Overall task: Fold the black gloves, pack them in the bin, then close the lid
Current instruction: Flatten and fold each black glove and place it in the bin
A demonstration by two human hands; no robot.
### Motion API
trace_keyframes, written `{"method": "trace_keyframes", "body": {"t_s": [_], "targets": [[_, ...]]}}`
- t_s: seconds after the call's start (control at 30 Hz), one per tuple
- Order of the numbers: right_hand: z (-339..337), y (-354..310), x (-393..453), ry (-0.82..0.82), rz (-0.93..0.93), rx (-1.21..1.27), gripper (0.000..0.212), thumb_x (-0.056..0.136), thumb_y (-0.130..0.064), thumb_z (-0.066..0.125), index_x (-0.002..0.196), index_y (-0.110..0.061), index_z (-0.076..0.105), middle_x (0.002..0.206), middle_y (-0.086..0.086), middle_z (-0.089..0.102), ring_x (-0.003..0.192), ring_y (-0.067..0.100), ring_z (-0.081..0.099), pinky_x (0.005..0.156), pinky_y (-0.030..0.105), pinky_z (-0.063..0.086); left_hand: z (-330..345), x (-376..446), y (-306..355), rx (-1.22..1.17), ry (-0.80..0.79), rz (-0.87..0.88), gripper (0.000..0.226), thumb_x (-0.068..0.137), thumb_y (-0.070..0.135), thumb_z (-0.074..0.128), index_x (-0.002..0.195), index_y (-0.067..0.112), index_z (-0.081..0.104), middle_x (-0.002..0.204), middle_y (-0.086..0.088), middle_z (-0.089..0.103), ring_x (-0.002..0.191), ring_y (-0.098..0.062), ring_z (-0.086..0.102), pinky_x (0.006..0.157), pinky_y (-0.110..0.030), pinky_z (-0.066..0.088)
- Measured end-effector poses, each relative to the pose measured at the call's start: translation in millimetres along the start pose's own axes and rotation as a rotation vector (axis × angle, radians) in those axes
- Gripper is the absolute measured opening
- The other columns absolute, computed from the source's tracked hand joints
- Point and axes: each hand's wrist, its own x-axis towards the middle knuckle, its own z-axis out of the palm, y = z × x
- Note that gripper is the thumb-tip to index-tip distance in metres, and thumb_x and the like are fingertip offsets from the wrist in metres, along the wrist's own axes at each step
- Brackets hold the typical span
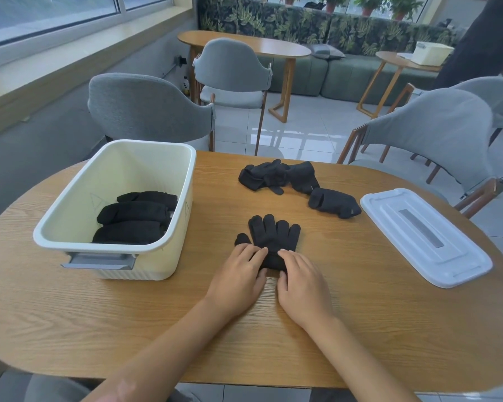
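Note:
A black glove [273, 235] lies flat on the wooden table [331, 329], fingers pointing away from me. My left hand [238, 281] and my right hand [301, 284] both hold its cuff end, thumbs tucked at the near edge and fingers laid over the top. Beyond it lies a loose heap of black gloves [279, 175] and one more black glove [333, 203] to its right. The cream bin [79, 204] stands open at the left with three folded black gloves [134, 220] inside. The white lid [424, 235] lies flat at the right.
Grey chairs [148, 108] stand along the table's far side. Further back are other wooden tables, a green patterned sofa and a tiled floor. The bin has a grey handle [99, 261] facing me.

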Motion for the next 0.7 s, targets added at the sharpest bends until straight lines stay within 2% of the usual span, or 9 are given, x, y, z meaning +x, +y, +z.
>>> {"method": "trace_keyframes", "body": {"t_s": [0.13,0.3,0.43,0.53,0.63,0.7], "targets": [[-2.7,-0.7,-8.0,-0.008,0.027,0.122,0.04,0.094,-0.016,0.062,0.133,-0.017,0.056,0.129,-0.004,0.061,0.123,0.012,0.053,0.106,0.025,0.04,-3.6,-6.4,2.9,-0.046,0.013,-0.043,0.032,0.098,0.024,0.058,0.129,0.014,0.058,0.115,0.004,0.063,0.113,-0.015,0.053,0.093,-0.026,0.047],[-9.9,-3.5,-11.8,-0.021,0.135,0.268,0.031,0.099,-0.031,0.058,0.129,-0.024,0.057,0.12,-0.015,0.058,0.114,0.001,0.05,0.094,0.014,0.036,-7.6,-13.2,3.7,-0.128,-0.008,-0.154,0.023,0.101,0.033,0.054,0.118,0.018,0.059,0.108,0.007,0.057,0.105,-0.01,0.05,0.083,-0.028,0.049],[-13.3,-1.8,-2.3,-0.006,0.175,0.352,0.021,0.099,-0.034,0.058,0.119,-0.028,0.06,0.105,-0.018,0.059,0.101,0.001,0.053,0.083,0.018,0.041,-8.9,-6.4,0.9,-0.169,-0.02,-0.219,0.026,0.103,0.038,0.048,0.115,0.019,0.06,0.109,0.009,0.053,0.104,-0.006,0.047,0.086,-0.025,0.045],[-15.4,-0.4,10.0,-0.029,0.212,0.374,0.011,0.1,-0.033,0.056,0.106,-0.028,0.063,0.09,-0.019,0.058,0.091,0.004,0.054,0.073,0.018,0.039,-8.3,0.9,-2.1,-0.186,-0.023,-0.258,0.025,0.105,0.037,0.046,0.106,0.017,0.061,0.104,0.008,0.051,0.099,-0.008,0.045,0.084,-0.026,0.042],[-19.2,-0.4,24.4,-0.068,0.243,0.382,0.016,0.102,-0.034,0.053,0.095,-0.025,0.064,0.082,-0.012,0.062,0.081,0.007,0.057,0.066,0.022,0.043,-7.4,11.0,-3.4,-0.206,-0.019,-0.314,0.03,0.106,0.035,0.045,0.096,0.014,0.063,0.096,0.006,0.052,0.092,-0.011,0.047,0.081,-0.027,0.041],[-22.1,-2.1,32.7,-0.102,0.26,0.378,0.02,0.102,-0.035,0.052,0.093,-0.022,0.065,0.081,-0.009,0.065,0.078,0.008,0.06,0.067,0.026,0.048,-7.2,17.1,-4.3,-0.212,-0.012,-0.356,0.033,0.105,0.036,0.046,0.091,0.013,0.065,0.088,0.006,0.051,0.086,-0.011,0.048,0.074,-0.025,0.039]]}}
